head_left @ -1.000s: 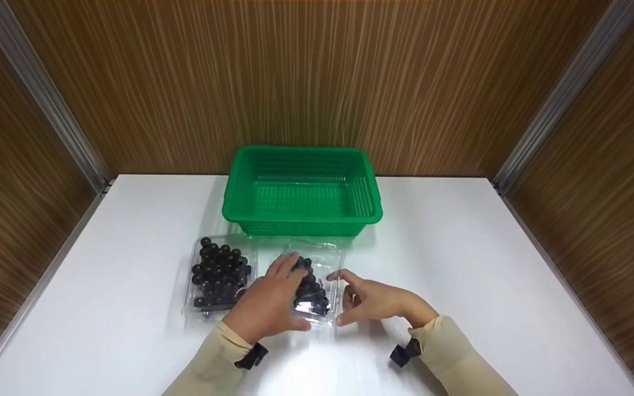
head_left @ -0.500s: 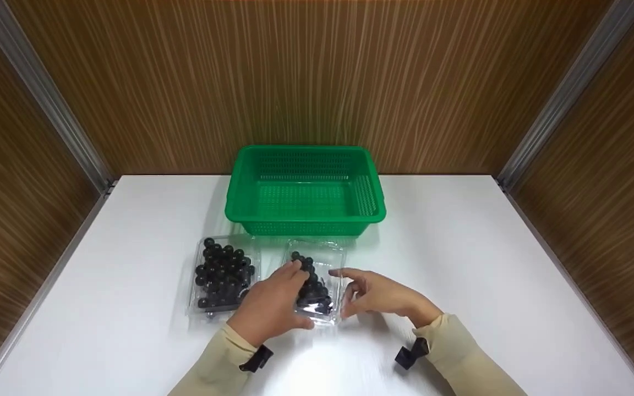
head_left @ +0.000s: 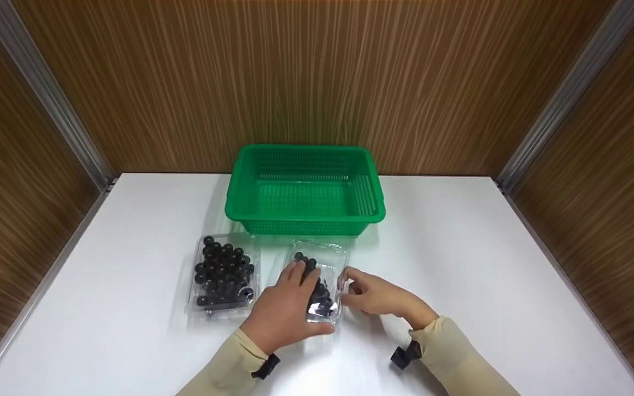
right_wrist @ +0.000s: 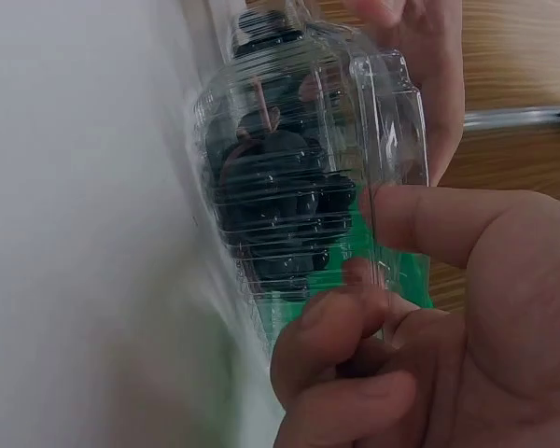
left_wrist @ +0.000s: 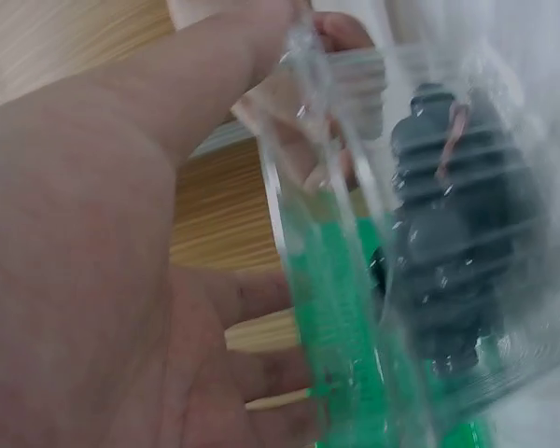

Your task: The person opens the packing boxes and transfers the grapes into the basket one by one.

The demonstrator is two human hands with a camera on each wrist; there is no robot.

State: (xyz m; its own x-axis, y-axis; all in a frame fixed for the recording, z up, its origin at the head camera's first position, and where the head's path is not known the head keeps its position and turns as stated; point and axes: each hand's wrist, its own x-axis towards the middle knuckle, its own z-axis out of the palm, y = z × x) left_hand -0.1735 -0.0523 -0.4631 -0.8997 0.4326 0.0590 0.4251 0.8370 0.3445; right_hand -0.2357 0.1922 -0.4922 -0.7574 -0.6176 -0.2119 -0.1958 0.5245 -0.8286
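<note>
Below the green basket lies a clear plastic clamshell box point(head_left: 332, 255) with a bunch of dark grapes point(head_left: 323, 291) inside. My left hand point(head_left: 279, 314) rests over its left part, fingers spread and fairly straight, thumb along the front edge; it hides some of the grapes. The left wrist view has that thumb against the box's rim. At the right edge, my right hand point(head_left: 380, 297) pinches the rim between thumb and index finger, its other fingers curled beneath. From the side, the right wrist view shows the ribbed box wall and the grapes point(right_wrist: 275, 201) through it.
Another clear box point(head_left: 192, 283), filled with dark grapes point(head_left: 220, 269), lies just left of my left hand. The green perforated basket point(head_left: 306, 227) stands behind both boxes on the white table point(head_left: 460, 247). Wood-patterned panels point(head_left: 306, 71) enclose the back and sides.
My left hand has shifted right across the box. My right thumb and index finger have come together on the right rim, and the box has slid slightly right.
</note>
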